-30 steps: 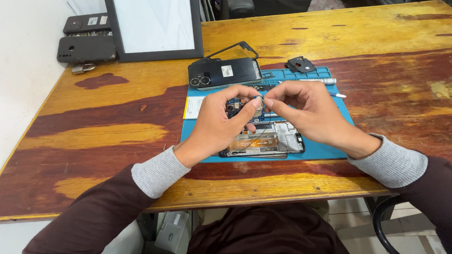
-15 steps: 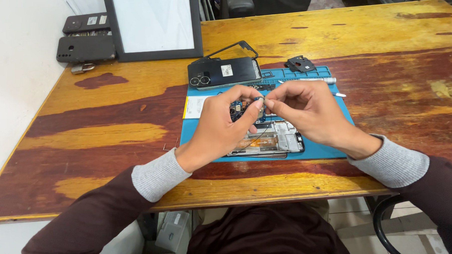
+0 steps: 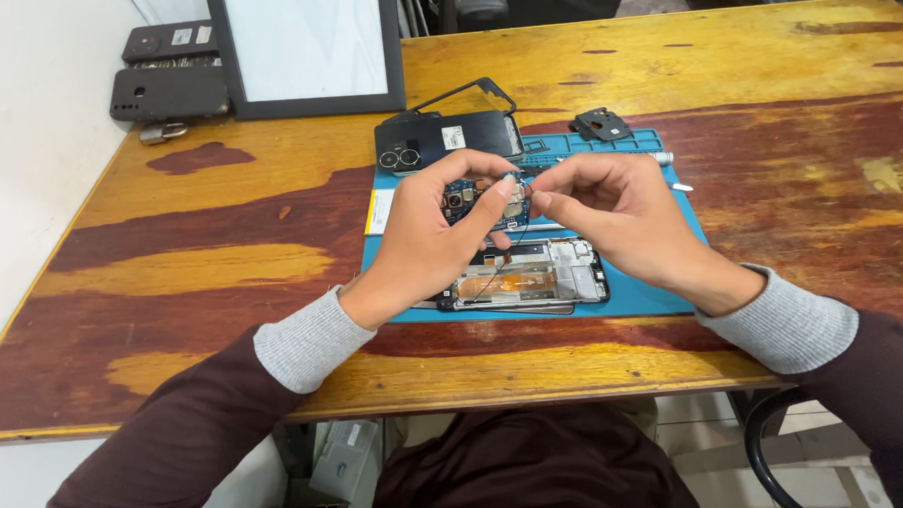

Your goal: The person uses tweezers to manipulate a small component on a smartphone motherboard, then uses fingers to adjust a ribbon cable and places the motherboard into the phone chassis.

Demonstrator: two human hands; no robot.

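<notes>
Both hands are raised above the blue rubber repair mat (image 3: 663, 295), pinching a small blue circuit board with a camera module (image 3: 482, 201) between them: the left hand (image 3: 433, 235) grips its left edge with thumb and fingers, the right hand (image 3: 610, 213) nips its right end with thumb and forefinger. A thin black wire (image 3: 497, 267) hangs from the board to the opened phone frame with its exposed insides (image 3: 533, 281), which lies on the mat just below the hands. Beyond them lies a black phone back cover with camera rings (image 3: 448, 139); farther left on the wooden worktop (image 3: 221, 232) sits a white panel in a black frame (image 3: 309, 49). Compared with half a second ago, the board looks slightly higher off the frame.
</notes>
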